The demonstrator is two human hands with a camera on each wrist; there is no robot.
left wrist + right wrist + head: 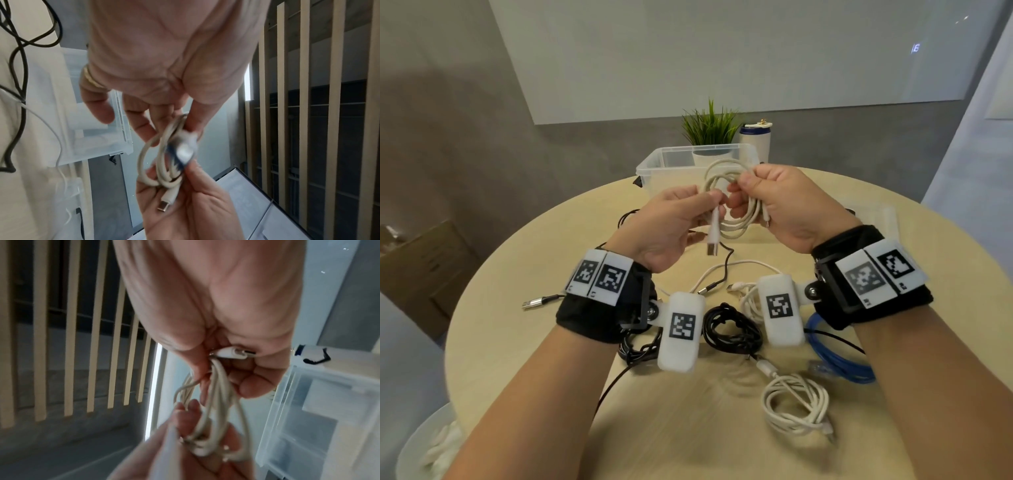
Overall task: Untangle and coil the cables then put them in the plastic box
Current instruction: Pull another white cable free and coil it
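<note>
Both hands hold a coiled white cable (736, 192) in the air above the round table, in front of the clear plastic box (654, 164). My left hand (688, 209) pinches the coil near its USB plug (711, 240), which hangs down. My right hand (763, 195) grips the coil's right side, and the small plug (766, 219) sticks out below the fingers. In the left wrist view the coil (160, 162) sits between my left hand (180, 123) and the right hand (195, 186). The right wrist view shows the loops (213, 402) in my right hand (232, 369).
On the table (688, 428) lie a coiled white cable (796, 407), a blue cable (835, 359), a black bundle (732, 332), loose black and white cables (726, 270) and a silver plug (534, 303). A potted plant (710, 130) and a white bottle (755, 137) stand behind the box.
</note>
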